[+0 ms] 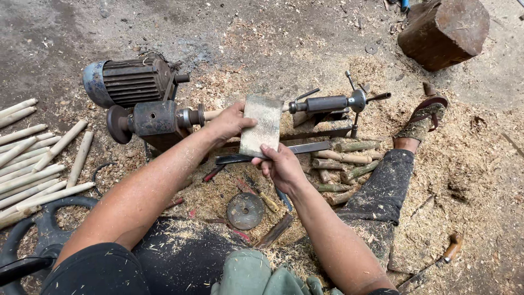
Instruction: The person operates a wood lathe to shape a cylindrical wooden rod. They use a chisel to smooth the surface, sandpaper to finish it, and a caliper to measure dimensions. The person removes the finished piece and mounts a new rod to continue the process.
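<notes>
Down on the sawdust-strewn floor (pixel 480 164), a person sits before a small rusty lathe (pixel 158 120) driven by a ribbed grey electric motor (pixel 128 82). Both hands grasp a worn grey rectangular sheet of sandpaper (pixel 262 125), held against the pale wooden spindle (pixel 214 114) on the lathe: the left hand (pixel 229 123) pinches its upper edge, the right hand (pixel 281 164) its lower edge. Pale turned wooden sticks (pixel 38 164) lie heaped at the left, rough greenish billets (pixel 349 158) at the right.

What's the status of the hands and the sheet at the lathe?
Left hand grips sheet's upper edge. Right hand grips its bottom. Sheet held over lathe's workpiece. Nothing in the way.
</notes>
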